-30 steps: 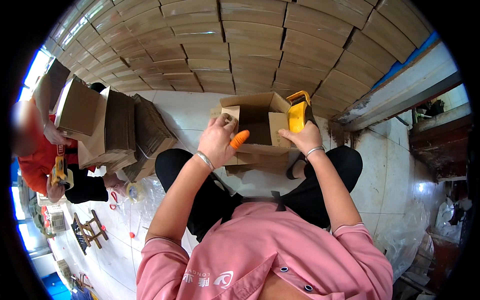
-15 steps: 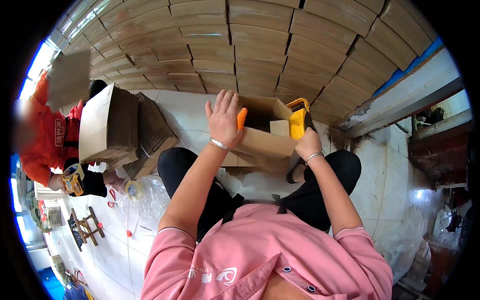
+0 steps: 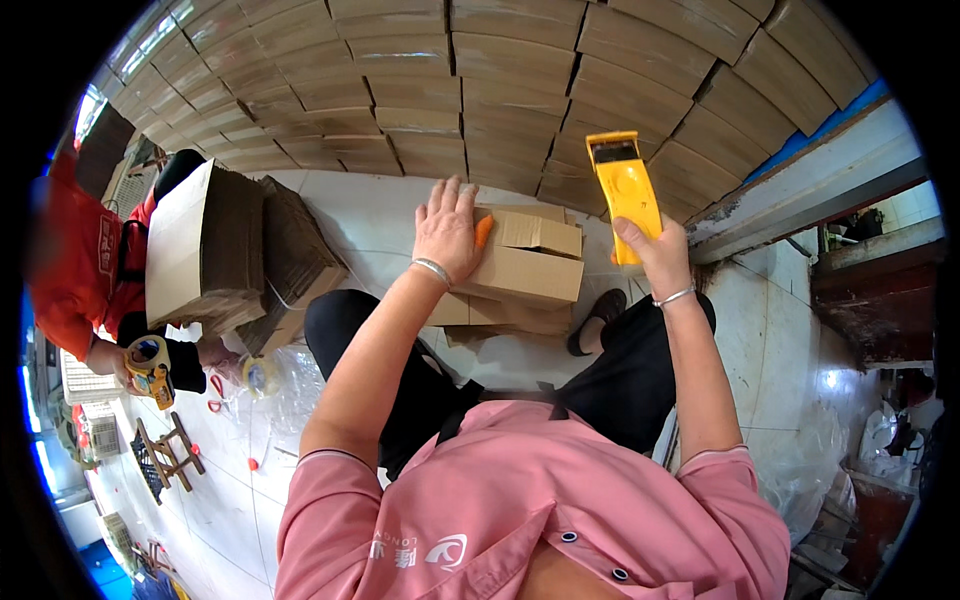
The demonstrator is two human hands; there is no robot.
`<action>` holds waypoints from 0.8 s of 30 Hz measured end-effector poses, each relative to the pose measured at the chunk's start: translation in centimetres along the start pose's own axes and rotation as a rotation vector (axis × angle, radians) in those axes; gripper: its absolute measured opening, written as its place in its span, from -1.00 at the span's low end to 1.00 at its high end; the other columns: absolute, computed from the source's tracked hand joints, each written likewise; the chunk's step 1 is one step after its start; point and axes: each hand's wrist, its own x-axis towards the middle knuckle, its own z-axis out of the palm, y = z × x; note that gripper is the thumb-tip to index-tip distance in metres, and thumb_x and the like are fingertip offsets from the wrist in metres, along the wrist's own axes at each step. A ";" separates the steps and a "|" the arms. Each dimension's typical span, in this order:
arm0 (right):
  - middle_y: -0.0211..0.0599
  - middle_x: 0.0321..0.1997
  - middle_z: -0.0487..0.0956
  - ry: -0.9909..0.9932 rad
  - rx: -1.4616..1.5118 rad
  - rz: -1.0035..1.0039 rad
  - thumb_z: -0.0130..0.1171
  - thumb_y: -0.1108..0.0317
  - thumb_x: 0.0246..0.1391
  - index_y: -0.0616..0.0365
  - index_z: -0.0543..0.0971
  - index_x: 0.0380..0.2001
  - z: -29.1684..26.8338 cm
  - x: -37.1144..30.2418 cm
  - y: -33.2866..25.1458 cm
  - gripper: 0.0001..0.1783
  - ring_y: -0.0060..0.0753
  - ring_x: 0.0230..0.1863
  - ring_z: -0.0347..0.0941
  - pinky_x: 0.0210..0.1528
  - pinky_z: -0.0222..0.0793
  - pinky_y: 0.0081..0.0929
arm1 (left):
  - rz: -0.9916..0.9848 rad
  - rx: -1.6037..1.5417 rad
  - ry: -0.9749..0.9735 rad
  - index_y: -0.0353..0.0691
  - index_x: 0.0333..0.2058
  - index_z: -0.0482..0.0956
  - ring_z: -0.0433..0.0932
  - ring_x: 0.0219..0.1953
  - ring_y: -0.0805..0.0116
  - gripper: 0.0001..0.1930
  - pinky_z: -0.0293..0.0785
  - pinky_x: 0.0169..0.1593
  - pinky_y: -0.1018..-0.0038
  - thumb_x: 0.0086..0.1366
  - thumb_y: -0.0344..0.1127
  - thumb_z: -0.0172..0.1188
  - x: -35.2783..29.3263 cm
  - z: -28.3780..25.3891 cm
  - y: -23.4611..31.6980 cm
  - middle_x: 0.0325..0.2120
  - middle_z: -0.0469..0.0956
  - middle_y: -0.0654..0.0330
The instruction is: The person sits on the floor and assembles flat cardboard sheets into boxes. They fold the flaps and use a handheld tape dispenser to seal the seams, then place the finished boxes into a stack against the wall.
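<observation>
A small brown cardboard box (image 3: 528,274) stands between my knees, its top flaps folded over the opening. My left hand (image 3: 447,237) lies on the box's left end with fingers stretched out, an orange cover on its thumb. Right of the box, my right hand (image 3: 656,253) grips a yellow tape dispenser (image 3: 627,190) by its lower end, held up and apart from the box. One short flap (image 3: 541,233) sits slightly raised at the top. More flattened cardboard (image 3: 508,322) shows under the box's near side.
Stacked cartons (image 3: 400,60) form a wall ahead. At left are folded cardboard sheets (image 3: 210,245) and a co-worker in red (image 3: 95,270) holding another tape dispenser (image 3: 150,375). Red scissors (image 3: 215,393), clear plastic (image 3: 295,385) and a small stool (image 3: 168,455) lie beyond my left knee.
The box's opening showed before; its flaps now cover it. My right hand has lifted the tape dispenser away from the box, up and to the right. My left hand stays nearly in place.
</observation>
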 end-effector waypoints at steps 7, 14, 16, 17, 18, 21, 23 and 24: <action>-0.24 -0.52 0.55 -0.389 0.293 -0.052 0.34 -0.03 -0.08 0.31 0.52 -0.29 1.4 0.4 -1.9 -0.45 -0.44 -0.58 0.51 -0.51 0.42 -0.53 | 0.049 0.013 -0.263 -0.03 0.14 0.35 0.11 0.25 -0.11 -0.55 0.11 0.22 0.09 0.27 -0.14 -0.05 1.0 -0.5 -0.6 0.20 0.22 0.01; -0.24 -0.54 0.52 -0.477 0.218 0.076 0.32 0.06 -0.07 0.35 0.52 -0.33 2.9 0.3 -0.5 -0.51 -0.47 -0.61 0.49 -0.54 0.40 -0.58 | 0.043 -0.041 -0.223 -0.17 0.12 0.32 0.10 0.24 -0.14 -0.46 0.10 0.25 0.11 0.17 -0.11 0.09 0.9 -0.5 -0.9 0.21 0.17 -0.06; -0.24 -0.54 0.52 -0.501 0.207 0.085 0.32 0.06 -0.07 0.35 0.52 -0.33 2.7 0.3 -0.6 -0.51 -0.47 -0.61 0.48 -0.55 0.40 -0.58 | 0.000 -0.217 -0.097 -0.23 0.12 0.30 0.08 0.25 -0.16 -0.41 0.08 0.27 0.12 0.16 -0.07 0.12 0.4 -0.7 -1.4 0.22 0.13 -0.11; -0.24 -0.54 0.52 -0.510 0.204 0.095 0.33 0.05 -0.07 0.34 0.52 -0.34 2.6 0.2 -0.7 -0.50 -0.47 -0.62 0.48 -0.55 0.41 -0.57 | -0.041 -0.191 -0.081 -0.28 0.12 0.28 0.06 0.26 -0.15 -0.38 0.09 0.28 0.19 0.15 -0.08 0.16 -0.4 -1.3 -0.8 0.22 0.09 -0.17; -0.25 -0.54 0.52 -0.520 0.201 0.105 0.33 0.05 -0.08 0.34 0.52 -0.34 2.5 0.1 -0.8 -0.50 -0.46 -0.62 0.48 -0.55 0.41 -0.57 | -0.076 -0.202 -0.134 -0.29 0.13 0.28 0.06 0.27 -0.14 -0.37 0.11 0.27 0.20 0.15 -0.08 0.17 -0.5 -1.2 -0.6 0.23 0.09 -0.16; -0.28 -0.53 0.53 -0.609 0.129 0.121 0.35 0.02 -0.10 0.34 0.53 -0.35 2.6 1.0 -1.9 -0.48 -0.49 -0.58 0.48 -0.49 0.40 -0.57 | -0.158 -0.193 -0.253 -0.26 0.16 0.26 0.10 0.26 -0.10 -0.35 0.17 0.25 0.26 0.14 -0.10 0.19 -0.2 -1.2 -0.9 0.24 0.06 -0.15; -0.31 -0.51 0.54 -0.684 0.046 0.111 0.36 0.01 -0.11 0.34 0.55 -0.36 3.0 1.9 -2.4 -0.48 -0.53 -0.53 0.46 -0.43 0.39 -0.58 | -0.113 -0.183 -0.279 -0.18 0.20 0.22 0.11 0.26 -0.10 -0.32 0.17 0.24 0.20 0.11 -0.11 0.19 -0.3 -1.1 -1.4 0.24 0.08 -0.14; -0.33 -0.49 0.55 -0.719 -0.003 0.100 0.36 0.01 -0.12 0.33 0.56 -0.36 3.2 2.4 -2.4 -0.48 -0.56 -0.49 0.45 -0.39 0.38 -0.59 | -0.086 -0.176 -0.293 -0.14 0.22 0.21 0.11 0.26 -0.10 -0.30 0.17 0.24 0.18 0.10 -0.12 0.19 -0.2 -1.0 -1.7 0.24 0.09 -0.13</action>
